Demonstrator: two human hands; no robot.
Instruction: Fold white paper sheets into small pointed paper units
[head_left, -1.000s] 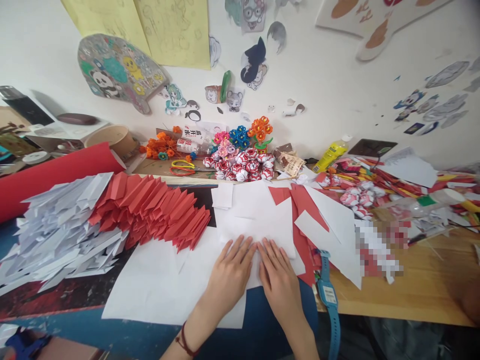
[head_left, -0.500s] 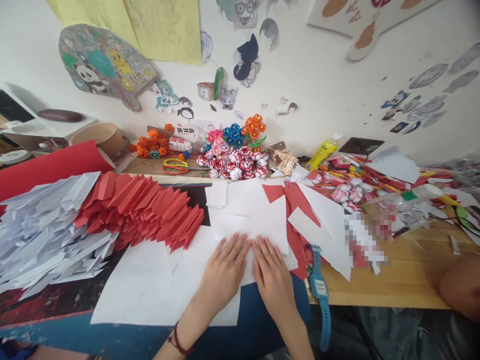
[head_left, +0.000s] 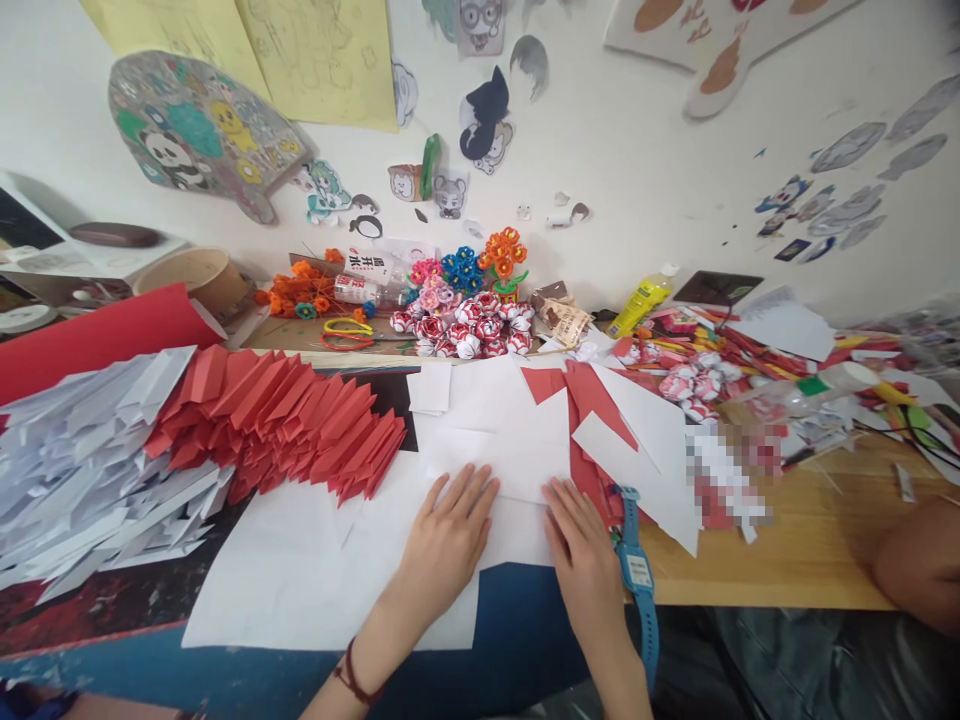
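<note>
A sheet of white paper (head_left: 510,465), apparently folded, lies in front of me on larger white sheets (head_left: 300,580). My left hand (head_left: 448,520) rests flat on its near edge, fingers stretched and slightly apart. At the right end of that edge is my right hand (head_left: 581,535), its fingers extended flat and close together on the paper. Neither hand grasps anything. Left of them lies a row of folded red paper pieces (head_left: 277,420), beside a heap of folded white paper pieces (head_left: 97,450). A blue watch (head_left: 636,575) lies just right of my right hand.
Red-and-white paper flowers (head_left: 472,325) stand at the back near yellow-handled scissors (head_left: 347,332). A red paper roll (head_left: 112,335) lies far left. On the right are a yellow bottle (head_left: 641,300), a clear bottle (head_left: 817,390) and paper scraps. Another person's arm (head_left: 919,555) shows at the right edge.
My right hand has slid right along the paper's near edge, away from my left hand. The left hand stays nearly in place. The view has shifted slightly.
</note>
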